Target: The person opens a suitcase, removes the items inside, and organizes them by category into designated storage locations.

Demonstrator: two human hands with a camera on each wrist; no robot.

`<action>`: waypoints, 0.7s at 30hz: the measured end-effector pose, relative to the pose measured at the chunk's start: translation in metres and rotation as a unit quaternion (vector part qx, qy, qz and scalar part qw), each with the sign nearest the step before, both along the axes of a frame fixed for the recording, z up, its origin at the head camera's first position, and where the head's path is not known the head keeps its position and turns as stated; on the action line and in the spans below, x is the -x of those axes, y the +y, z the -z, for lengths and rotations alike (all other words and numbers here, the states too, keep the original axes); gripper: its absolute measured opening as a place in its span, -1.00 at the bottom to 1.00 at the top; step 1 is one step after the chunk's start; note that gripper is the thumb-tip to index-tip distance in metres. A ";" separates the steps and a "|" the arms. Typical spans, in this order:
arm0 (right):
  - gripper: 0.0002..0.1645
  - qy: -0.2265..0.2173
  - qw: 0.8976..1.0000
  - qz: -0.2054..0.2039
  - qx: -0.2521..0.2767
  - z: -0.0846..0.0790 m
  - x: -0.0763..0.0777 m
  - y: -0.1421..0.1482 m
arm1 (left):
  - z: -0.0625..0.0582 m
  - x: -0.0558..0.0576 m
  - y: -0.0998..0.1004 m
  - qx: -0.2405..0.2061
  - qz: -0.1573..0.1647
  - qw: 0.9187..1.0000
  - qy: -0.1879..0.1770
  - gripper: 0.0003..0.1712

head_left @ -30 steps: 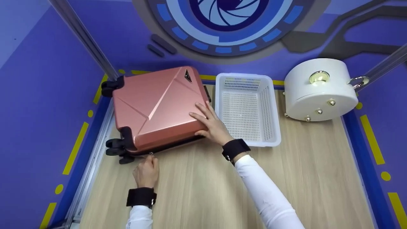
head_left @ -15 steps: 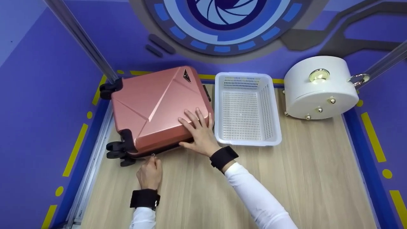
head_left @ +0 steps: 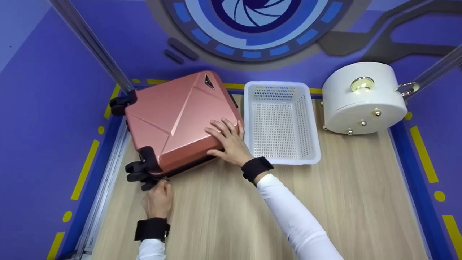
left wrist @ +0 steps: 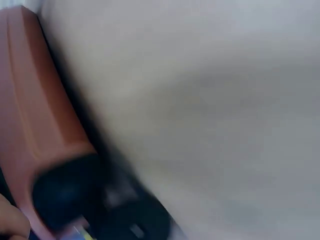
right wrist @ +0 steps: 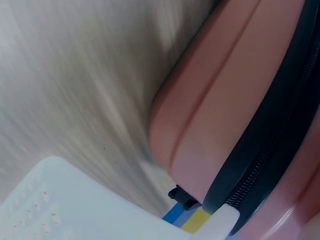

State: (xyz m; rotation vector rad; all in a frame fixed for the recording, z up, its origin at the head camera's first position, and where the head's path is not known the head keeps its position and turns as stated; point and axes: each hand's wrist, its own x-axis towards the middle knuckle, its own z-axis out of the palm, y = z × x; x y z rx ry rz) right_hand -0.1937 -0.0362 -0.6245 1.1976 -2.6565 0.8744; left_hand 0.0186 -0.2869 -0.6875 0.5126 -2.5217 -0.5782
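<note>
A pink hard-shell suitcase (head_left: 187,119) lies on its side, with black wheels (head_left: 139,171) at its left end. My left hand (head_left: 158,198) is at the near left corner beside a wheel, fingers curled and pinching the zipper pull (head_left: 165,178). Part of that hand (left wrist: 12,220) shows at the lower left of the left wrist view. My right hand (head_left: 231,144) rests on the near right corner, fingers spread over the top and thumb along the side. A black zipper band (right wrist: 265,155) runs round the case in the right wrist view.
Just right of the suitcase stands a white perforated basket (head_left: 313,126). Farther right is a white rounded case (head_left: 361,95) with gold knobs and a ring handle. Blue patterned walls (head_left: 43,119) enclose the wooden tabletop (head_left: 245,216).
My left hand has moved left toward the wheels with the zipper pull. The suitcase has turned slightly, its near left corner coming closer. My right hand has shifted left along the edge.
</note>
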 end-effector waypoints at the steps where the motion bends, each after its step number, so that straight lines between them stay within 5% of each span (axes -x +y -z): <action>1: -0.10 0.004 1.000 0.002 -0.003 0.000 0.001 0.000 | -0.001 -0.002 -0.006 -0.002 -0.010 1.000 -0.009 -0.64; 4: -0.14 0.010 1.000 0.003 -0.008 -0.001 0.004 0.000 | -0.022 -0.007 -0.016 -0.029 -0.035 0.998 -0.047 -0.67; 9: -0.16 -0.002 1.000 -0.020 -0.015 -0.002 0.009 0.000 | -0.031 -0.008 -0.026 -0.055 -0.065 0.994 -0.075 -0.64; 14: -0.18 0.016 0.999 -0.023 -0.029 -0.007 0.015 0.006 | -0.026 -0.013 -0.013 -0.036 -0.041 0.998 -0.031 -0.68; 21: -0.13 0.008 0.996 0.049 -0.078 -0.012 0.021 0.013 | -0.006 -0.019 0.024 -0.017 -0.003 0.999 0.046 -0.78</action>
